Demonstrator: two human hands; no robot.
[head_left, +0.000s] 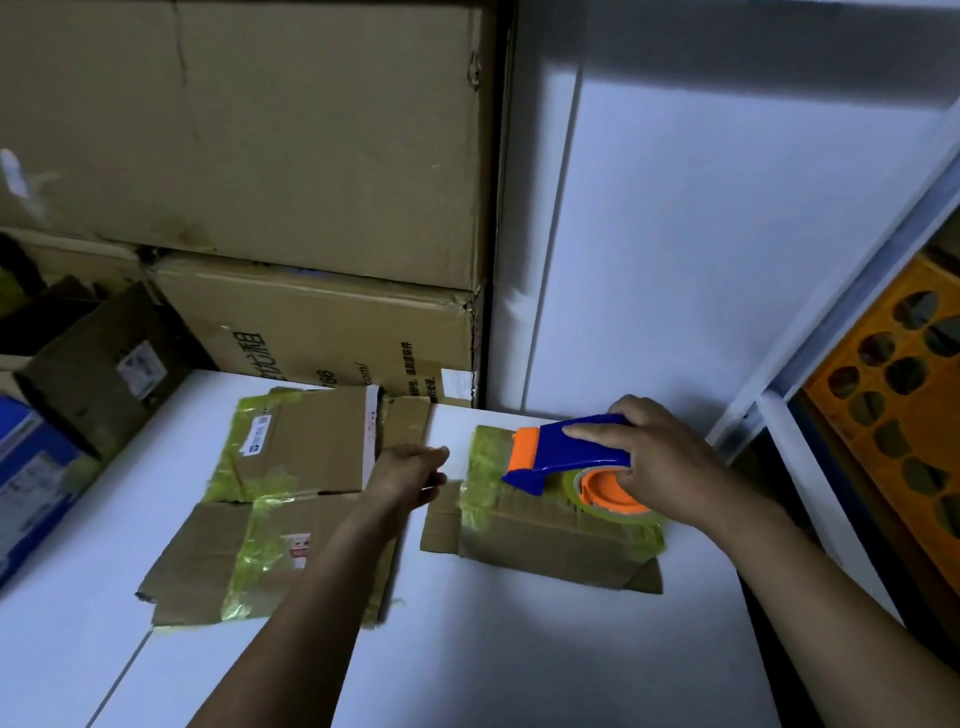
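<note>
Your right hand gripping the blue-and-orange plastic tape dispenser, dispenser resting on the small brown cardboard box wrapped in yellow-green tape, on the white table, your left hand curled just beside the box, its hold impossible to tell.

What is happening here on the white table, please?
A person is working with packing tape. The right hand grips a blue and orange tape dispenser low over a small flattened cardboard piece that has yellowish tape on it. The left hand, with its fingers curled, is between that piece and a larger flattened carton on the white table. It is unclear whether the left hand pinches a tape end. Big cardboard boxes stand behind.
</note>
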